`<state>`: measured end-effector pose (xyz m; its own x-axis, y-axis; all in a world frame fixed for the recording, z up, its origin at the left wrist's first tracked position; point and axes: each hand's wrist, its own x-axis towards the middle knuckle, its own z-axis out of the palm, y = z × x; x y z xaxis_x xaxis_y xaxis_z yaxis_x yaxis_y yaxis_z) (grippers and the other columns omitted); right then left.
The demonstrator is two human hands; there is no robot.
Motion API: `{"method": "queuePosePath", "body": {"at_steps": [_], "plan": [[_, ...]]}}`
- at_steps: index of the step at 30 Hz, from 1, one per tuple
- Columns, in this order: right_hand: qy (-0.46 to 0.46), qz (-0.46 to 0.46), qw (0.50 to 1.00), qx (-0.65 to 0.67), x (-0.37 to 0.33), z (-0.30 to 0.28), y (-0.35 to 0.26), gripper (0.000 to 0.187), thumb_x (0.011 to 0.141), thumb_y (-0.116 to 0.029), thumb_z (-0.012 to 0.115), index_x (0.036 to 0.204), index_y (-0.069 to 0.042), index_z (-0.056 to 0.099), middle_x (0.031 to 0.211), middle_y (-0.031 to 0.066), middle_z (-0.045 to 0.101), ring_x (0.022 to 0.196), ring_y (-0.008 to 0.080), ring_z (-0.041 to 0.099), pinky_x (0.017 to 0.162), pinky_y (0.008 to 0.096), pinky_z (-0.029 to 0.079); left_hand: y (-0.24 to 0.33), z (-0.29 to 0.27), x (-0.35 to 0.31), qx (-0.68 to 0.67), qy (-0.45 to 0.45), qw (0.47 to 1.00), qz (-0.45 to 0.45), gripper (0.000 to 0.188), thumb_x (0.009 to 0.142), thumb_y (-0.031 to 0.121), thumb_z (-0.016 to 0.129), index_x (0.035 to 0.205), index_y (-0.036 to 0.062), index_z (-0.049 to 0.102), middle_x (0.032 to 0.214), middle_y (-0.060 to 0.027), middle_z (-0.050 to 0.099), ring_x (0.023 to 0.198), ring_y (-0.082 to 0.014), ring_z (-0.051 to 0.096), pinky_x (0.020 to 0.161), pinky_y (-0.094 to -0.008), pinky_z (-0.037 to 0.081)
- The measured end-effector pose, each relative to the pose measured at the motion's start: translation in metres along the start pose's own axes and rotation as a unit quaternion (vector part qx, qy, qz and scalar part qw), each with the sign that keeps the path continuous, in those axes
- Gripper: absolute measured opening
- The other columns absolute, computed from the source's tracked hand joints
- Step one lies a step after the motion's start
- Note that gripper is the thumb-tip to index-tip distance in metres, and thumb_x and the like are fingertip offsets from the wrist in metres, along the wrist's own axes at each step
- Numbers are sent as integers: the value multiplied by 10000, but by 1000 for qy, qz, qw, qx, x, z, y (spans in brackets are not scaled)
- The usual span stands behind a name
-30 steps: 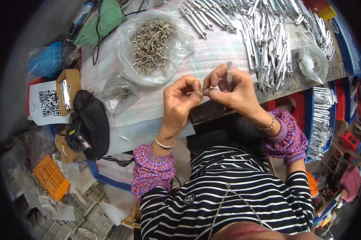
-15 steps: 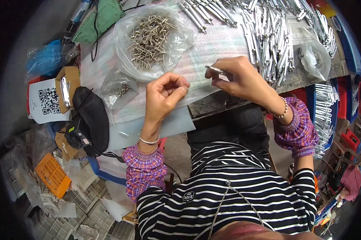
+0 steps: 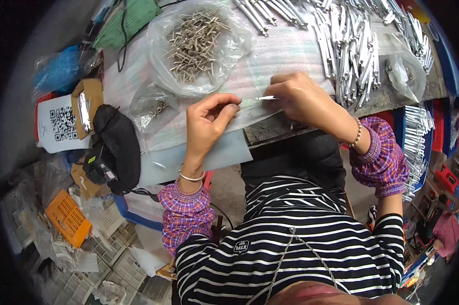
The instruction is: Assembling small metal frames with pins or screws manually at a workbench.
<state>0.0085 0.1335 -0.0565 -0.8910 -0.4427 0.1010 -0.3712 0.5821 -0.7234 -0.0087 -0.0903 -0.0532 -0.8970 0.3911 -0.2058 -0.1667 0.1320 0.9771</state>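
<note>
My right hand (image 3: 308, 104) is closed around a slim silvery metal piece (image 3: 264, 97), whose bright end points left past the fingertips. Just left of it, my left hand (image 3: 206, 121) has its thumb and index finger drawn together; whatever they pinch, if anything, is too small to tell. A gap separates the metal piece from the left fingertips. Both hands hover above the near part of the worktable. Beyond the left hand sits an open clear plastic bag (image 3: 157, 63) heaped with metal pins (image 3: 199, 44) that have small heads.
Slim silvery metal bars (image 3: 349, 56) lie heaped at the right, with more bars (image 3: 272, 12) along the back. Small bags stand left (image 3: 150, 109) and right (image 3: 405, 76). A black pouch (image 3: 115, 145) lies at the left edge; a blue bin of bars (image 3: 415, 142) is right.
My right hand has turned, and the metal piece now points level toward the left hand. The left hand has barely moved. The whole view has shifted slightly.
</note>
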Motion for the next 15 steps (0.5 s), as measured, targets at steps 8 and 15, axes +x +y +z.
{"method": "queuePosePath", "body": {"at_steps": [8, 15], "plan": [[1, 6, 1000, -27, 1, -5, -7, 153, 615, -28, 655, 750, 21, 600, 729, 139, 535, 669, 326, 545, 598, 366, 424, -12, -1, -3, 41, 8, 997, 71, 114, 774, -30, 614, 880, -14, 655, 798, -10, 629, 675, -53, 553, 591, -176, 434], [8, 30, 999, -28, 0, -3, -9, 166, 634, 27, 612, 800, 21, 614, 774, 134, 575, 696, 321, 574, 624, 357, 446, -4, -1, -8, 222, 61, 962, 147, 122, 738, -43, 615, 848, -8, 656, 772, -49, 650, 653, -73, 586, 583, -197, 454]]}}
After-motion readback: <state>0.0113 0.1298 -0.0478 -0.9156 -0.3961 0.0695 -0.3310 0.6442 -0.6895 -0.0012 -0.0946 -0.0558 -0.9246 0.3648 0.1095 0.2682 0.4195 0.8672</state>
